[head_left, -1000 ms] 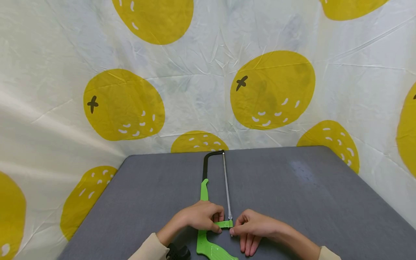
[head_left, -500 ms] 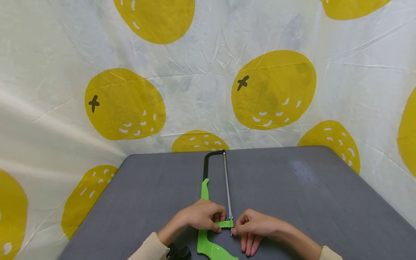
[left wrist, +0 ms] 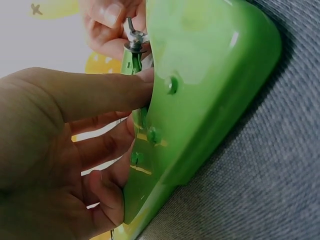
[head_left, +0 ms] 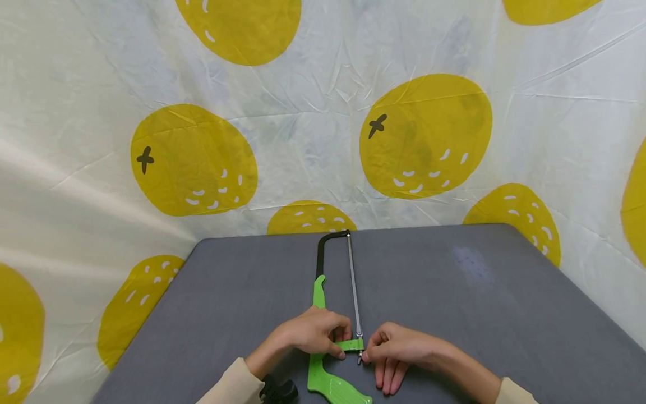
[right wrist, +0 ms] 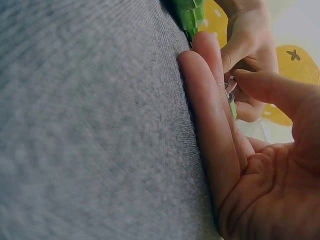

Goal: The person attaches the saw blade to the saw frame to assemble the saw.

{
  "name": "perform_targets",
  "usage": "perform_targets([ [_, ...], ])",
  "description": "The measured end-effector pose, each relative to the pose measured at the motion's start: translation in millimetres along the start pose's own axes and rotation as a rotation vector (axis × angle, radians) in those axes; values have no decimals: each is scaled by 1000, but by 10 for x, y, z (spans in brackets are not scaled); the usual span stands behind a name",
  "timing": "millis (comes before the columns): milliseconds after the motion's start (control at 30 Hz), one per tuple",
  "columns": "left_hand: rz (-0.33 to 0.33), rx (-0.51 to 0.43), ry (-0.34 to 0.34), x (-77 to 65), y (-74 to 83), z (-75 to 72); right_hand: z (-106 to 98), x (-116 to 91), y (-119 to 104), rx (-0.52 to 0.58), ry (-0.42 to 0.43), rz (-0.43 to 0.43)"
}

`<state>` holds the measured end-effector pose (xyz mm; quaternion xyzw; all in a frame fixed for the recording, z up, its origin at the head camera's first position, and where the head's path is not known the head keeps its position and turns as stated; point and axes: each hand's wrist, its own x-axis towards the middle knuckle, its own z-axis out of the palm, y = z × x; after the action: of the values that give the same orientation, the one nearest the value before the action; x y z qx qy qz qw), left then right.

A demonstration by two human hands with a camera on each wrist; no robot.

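Note:
A hacksaw with a green handle (head_left: 339, 388) and black front frame (head_left: 320, 255) lies on the grey table, its thin blade (head_left: 353, 286) to the right. My left hand (head_left: 315, 334) holds the green crossbar (head_left: 351, 345) at the blade's near end, thumb on the near side and fingers beyond. At the crossbar's outer end is a small metal wing nut (left wrist: 135, 36). My right hand (head_left: 396, 350) has its thumb and forefinger on the wing nut, and its other fingers extend down against the table, as the right wrist view shows. The forefinger's contact is partly hidden.
The grey cloth-covered table (head_left: 242, 286) reaches back to a white curtain (head_left: 308, 151) printed with yellow fruit, which also hangs at both sides. A black object (head_left: 277, 390) sits beside my left wrist at the bottom edge.
My right thumb and forefinger shift slightly at the wing nut, and more of it shows now beside the fingertips. The left hand keeps its hold; the hacksaw stays in place.

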<state>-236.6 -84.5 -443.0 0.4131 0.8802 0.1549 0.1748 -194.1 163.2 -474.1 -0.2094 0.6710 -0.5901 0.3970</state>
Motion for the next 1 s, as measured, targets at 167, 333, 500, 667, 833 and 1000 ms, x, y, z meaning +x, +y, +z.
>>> perform_targets([
  [167, -12, -13, -23, 5, -8, -6, -13, -1, 1, 12, -11, -8],
  [333, -2, -15, -19, 7, -21, 13, -20, -2, 25, 25, -19, -16],
  [500, -10, -42, -26, 9, -48, 21, -25, 0, 34, 23, -22, -11],
  [667, -30, -67, -44, 6, -69, 22, -11, -1, 24, 14, -22, -4],
  [833, -31, -66, -47, 10, -64, 17, -1, -2, 24, 16, -11, -12],
  [1000, -37, -63, -49, 0, -59, 21, 8, 9, 51, 20, -5, -17],
])
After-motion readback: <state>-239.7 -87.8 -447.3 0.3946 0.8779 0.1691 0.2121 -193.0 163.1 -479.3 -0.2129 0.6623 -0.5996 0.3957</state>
